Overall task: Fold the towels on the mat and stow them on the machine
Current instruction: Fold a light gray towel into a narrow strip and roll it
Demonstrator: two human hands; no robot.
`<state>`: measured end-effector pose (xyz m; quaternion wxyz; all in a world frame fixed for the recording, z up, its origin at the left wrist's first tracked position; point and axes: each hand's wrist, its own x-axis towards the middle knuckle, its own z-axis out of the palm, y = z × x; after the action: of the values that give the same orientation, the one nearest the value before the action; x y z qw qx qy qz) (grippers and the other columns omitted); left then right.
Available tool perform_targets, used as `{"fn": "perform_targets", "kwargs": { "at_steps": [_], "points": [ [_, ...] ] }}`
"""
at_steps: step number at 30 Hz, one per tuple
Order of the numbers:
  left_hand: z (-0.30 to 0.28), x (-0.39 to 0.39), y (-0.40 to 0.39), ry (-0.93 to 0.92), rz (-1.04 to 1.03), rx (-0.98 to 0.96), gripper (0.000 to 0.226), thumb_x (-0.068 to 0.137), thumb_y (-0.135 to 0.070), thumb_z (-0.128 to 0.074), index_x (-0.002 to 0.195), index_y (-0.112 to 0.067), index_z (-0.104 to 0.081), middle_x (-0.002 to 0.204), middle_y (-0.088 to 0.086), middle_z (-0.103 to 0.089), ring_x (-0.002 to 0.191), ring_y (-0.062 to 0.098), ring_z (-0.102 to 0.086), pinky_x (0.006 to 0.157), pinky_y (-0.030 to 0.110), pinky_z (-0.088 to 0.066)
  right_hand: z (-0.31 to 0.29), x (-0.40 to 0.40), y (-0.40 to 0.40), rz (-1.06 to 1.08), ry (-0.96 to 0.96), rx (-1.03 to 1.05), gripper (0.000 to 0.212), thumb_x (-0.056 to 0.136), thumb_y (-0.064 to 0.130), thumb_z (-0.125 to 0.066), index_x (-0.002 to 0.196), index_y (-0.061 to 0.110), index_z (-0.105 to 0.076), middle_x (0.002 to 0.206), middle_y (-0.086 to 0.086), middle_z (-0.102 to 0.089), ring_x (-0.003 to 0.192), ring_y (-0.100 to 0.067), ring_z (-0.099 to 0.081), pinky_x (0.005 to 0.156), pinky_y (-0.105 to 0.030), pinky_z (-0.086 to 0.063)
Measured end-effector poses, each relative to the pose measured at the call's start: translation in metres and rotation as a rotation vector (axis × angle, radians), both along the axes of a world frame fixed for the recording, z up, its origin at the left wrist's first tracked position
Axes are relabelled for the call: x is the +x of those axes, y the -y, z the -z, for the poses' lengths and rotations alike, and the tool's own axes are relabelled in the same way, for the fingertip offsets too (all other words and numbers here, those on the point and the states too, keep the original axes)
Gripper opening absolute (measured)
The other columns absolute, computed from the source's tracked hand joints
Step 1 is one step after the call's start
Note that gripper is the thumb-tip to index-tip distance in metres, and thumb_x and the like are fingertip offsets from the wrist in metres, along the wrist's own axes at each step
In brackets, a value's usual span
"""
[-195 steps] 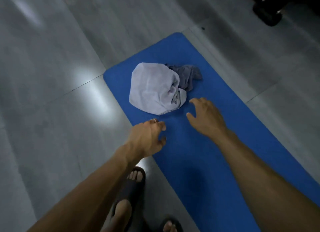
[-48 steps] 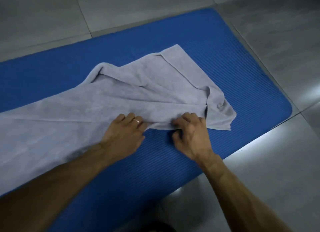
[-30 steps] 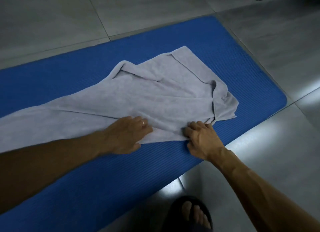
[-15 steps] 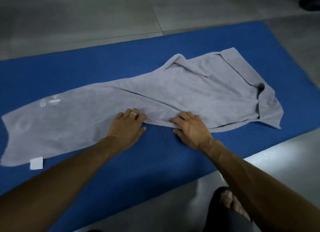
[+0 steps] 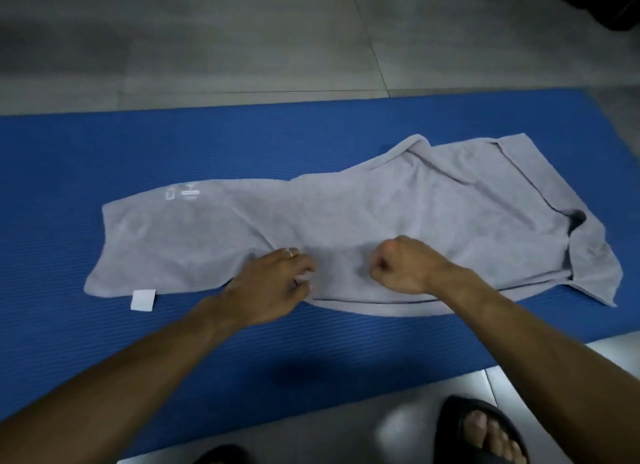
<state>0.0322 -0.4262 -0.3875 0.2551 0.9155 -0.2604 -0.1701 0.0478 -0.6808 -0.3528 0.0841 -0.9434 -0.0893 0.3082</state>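
Observation:
A long light-grey towel [image 5: 398,221] lies lengthwise across the blue mat [image 5: 104,342]. Its left half is flat, with a pale logo [image 5: 181,194] and a white label [image 5: 142,300] at the near left corner. The right end is rumpled and folded over, with a dark gap in the folds. Both hands are on the towel's middle, just inside its near edge. My left hand [image 5: 273,283], a ring on one finger, pinches the cloth with curled fingers. My right hand [image 5: 401,266] is balled up, gripping the cloth.
Grey floor tiles [image 5: 242,40] surround the mat. My sandalled right foot [image 5: 485,432] stands on the tiles at the near right; the other sandal's tip [image 5: 221,455] shows at the bottom edge. A dark object [image 5: 609,2] sits in the far right corner.
The bunched towel has been spread out along the mat. In the last half second my hands moved from the near edge onto the cloth and curled, and the view shifted left.

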Motion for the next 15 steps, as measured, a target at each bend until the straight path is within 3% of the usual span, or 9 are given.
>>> {"fn": "perform_targets", "kwargs": {
  "at_steps": [3,5,8,10,12,14,15],
  "points": [
    [-0.001,0.015,-0.04,0.277,-0.159,0.054,0.028,0.083,-0.028,-0.051,0.103,-0.017,-0.067,0.099,0.002,-0.065,0.095,0.024,-0.061,0.081,0.037,-0.053,0.003,0.052,-0.049,-0.102,0.252,0.05,0.023,0.092,0.028,-0.048,0.086,0.014,-0.065,0.093,-0.005,-0.065,0.09,-0.026,-0.061,0.078,-0.034,-0.049],
    [-0.002,0.032,-0.068,0.331,-0.283,0.167,0.035,0.081,-0.018,-0.058,0.115,-0.014,-0.064,0.108,0.008,-0.064,0.101,0.03,-0.06,0.085,0.041,-0.05,0.006,0.085,-0.085,-0.159,0.374,0.056,0.023,0.094,0.023,-0.044,0.1,0.013,-0.065,0.103,-0.007,-0.061,0.099,-0.028,-0.057,0.084,-0.037,-0.047],
    [0.001,0.065,-0.099,0.249,-0.397,0.33,0.063,0.088,-0.02,-0.054,0.147,-0.015,-0.034,0.147,0.008,-0.041,0.138,0.029,-0.034,0.111,0.043,-0.029,0.017,0.125,-0.12,-0.148,0.426,-0.064,0.038,0.097,0.021,-0.041,0.133,0.013,-0.049,0.129,-0.009,-0.052,0.121,-0.03,-0.047,0.1,-0.042,-0.037],
    [0.006,0.085,-0.107,0.155,-0.404,0.409,0.081,0.09,-0.032,-0.055,0.154,-0.019,-0.007,0.16,0.005,-0.015,0.148,0.027,-0.008,0.119,0.046,-0.009,0.029,0.141,-0.126,-0.124,0.367,-0.189,0.05,0.098,0.03,-0.042,0.145,0.012,-0.035,0.141,-0.01,-0.045,0.13,-0.029,-0.041,0.106,-0.044,-0.03],
    [0.011,0.098,-0.107,0.09,-0.347,0.493,0.096,0.088,-0.046,-0.057,0.153,-0.023,0.01,0.162,0.002,-0.002,0.149,0.026,0.005,0.118,0.051,0.003,0.033,0.146,-0.124,-0.106,0.332,-0.21,0.043,0.095,0.033,-0.05,0.134,0.015,-0.048,0.133,-0.009,-0.052,0.124,-0.029,-0.047,0.102,-0.043,-0.032],
    [0.014,0.102,-0.105,0.083,-0.299,0.548,0.098,0.085,-0.049,-0.058,0.154,-0.022,0.007,0.158,0.004,-0.019,0.147,0.028,-0.009,0.116,0.055,0.005,0.033,0.139,-0.118,-0.115,0.346,-0.073,0.021,0.092,0.028,-0.054,0.108,0.017,-0.062,0.113,-0.006,-0.063,0.11,-0.028,-0.056,0.092,-0.038,-0.039],
    [0.013,0.1,-0.103,0.132,-0.274,0.56,0.093,0.083,-0.047,-0.059,0.154,-0.022,-0.006,0.149,0.005,-0.033,0.141,0.028,-0.025,0.116,0.055,0.002,0.034,0.133,-0.113,-0.133,0.346,0.026,0.014,0.091,0.025,-0.056,0.101,0.017,-0.063,0.105,-0.005,-0.064,0.104,-0.027,-0.057,0.088,-0.036,-0.041]
  ]
}}
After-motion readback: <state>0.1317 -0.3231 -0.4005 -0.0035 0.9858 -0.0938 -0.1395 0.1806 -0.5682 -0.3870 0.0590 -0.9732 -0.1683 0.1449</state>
